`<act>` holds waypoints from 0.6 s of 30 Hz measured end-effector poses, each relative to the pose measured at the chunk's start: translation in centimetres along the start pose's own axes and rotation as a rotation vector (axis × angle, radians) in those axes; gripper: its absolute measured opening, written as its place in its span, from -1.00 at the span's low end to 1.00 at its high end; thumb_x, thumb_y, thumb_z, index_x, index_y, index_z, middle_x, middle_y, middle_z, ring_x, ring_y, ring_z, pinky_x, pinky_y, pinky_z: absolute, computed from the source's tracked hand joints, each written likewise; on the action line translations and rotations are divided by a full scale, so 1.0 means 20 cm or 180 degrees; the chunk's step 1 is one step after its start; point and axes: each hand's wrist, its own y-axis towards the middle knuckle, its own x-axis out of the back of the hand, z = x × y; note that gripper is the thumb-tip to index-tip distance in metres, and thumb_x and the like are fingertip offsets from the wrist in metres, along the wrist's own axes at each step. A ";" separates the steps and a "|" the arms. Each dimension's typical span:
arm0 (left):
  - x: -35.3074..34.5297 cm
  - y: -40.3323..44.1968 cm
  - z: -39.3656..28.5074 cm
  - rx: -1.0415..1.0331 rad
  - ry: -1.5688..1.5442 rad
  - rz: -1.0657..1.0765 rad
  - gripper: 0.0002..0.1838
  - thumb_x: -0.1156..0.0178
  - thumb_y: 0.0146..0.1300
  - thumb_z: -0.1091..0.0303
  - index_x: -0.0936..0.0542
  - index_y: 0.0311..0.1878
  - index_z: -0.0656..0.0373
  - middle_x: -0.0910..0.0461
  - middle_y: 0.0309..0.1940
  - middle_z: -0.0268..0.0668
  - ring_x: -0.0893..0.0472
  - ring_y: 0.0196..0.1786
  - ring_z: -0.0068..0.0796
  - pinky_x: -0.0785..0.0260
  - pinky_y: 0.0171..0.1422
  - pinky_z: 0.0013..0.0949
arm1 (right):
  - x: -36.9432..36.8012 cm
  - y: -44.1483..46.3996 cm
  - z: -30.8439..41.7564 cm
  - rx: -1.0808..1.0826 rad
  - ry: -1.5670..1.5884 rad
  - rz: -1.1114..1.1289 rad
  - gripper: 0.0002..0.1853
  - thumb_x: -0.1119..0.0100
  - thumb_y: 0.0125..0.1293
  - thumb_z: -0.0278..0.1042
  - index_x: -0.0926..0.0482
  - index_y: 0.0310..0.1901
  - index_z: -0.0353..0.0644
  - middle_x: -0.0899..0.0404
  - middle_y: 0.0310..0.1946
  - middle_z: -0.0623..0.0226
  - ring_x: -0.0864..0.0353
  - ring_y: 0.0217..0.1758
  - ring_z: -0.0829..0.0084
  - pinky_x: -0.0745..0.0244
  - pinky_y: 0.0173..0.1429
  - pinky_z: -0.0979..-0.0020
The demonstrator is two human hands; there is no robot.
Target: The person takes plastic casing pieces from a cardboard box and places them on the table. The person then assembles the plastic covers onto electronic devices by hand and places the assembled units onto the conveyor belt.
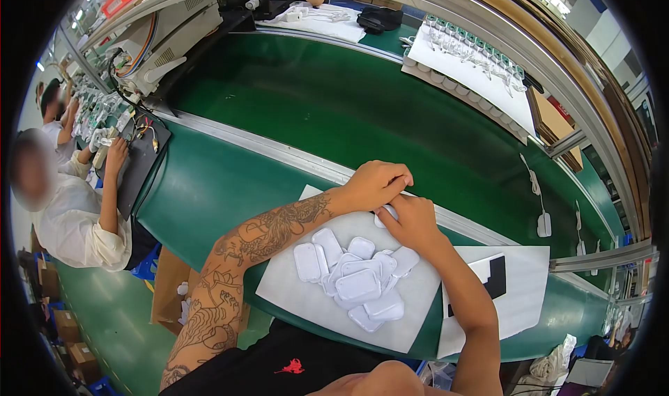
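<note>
My left hand [376, 185] and my right hand [414, 220] meet above the far edge of a white sheet, with the left fingers curled over the right fingertips. A white plastic cover [385, 217] with rounded corners shows under my right hand, gripped by its fingers. My left hand is closed; what its fingers pinch is hidden. Nearer to me, a loose pile of several similar white plastic covers [358, 286] lies overlapping on the white sheet [282, 279].
A green conveyor belt [293, 96] runs beyond a metal rail [279, 147]. White chargers with cables [543, 223] lie on it. At right, another sheet [531, 277] carries a black-and-white item [495, 276]. A co-worker [80, 211] sits at left; a cardboard box [167, 288] stands below.
</note>
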 end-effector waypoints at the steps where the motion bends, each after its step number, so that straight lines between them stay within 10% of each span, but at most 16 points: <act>1: 0.00 0.00 0.00 -0.0030 -0.0003 -0.0028 -0.75 -0.14 0.54 0.27 -0.74 -0.08 0.18 -0.68 -0.48 -0.24 -0.67 -0.43 -0.35 -0.48 -0.27 -0.28 | 0.00 0.00 0.00 0.0006 -0.0002 -0.0006 -0.77 -0.39 0.35 -0.18 -0.70 -0.15 -0.15 -0.68 -0.56 0.23 -0.67 -0.54 0.15 -0.46 -0.44 0.18; 18: 0.00 0.00 0.01 -0.0053 0.0011 -0.0013 -0.74 -0.13 0.54 0.26 -0.74 -0.09 0.19 -0.69 -0.47 -0.24 -0.69 -0.41 -0.32 -0.49 -0.26 -0.26 | -0.01 0.00 -0.01 0.0023 -0.0042 0.0004 -0.75 -0.38 0.36 -0.14 -0.69 -0.16 -0.15 -0.67 -0.57 0.23 -0.66 -0.55 0.16 -0.47 -0.44 0.17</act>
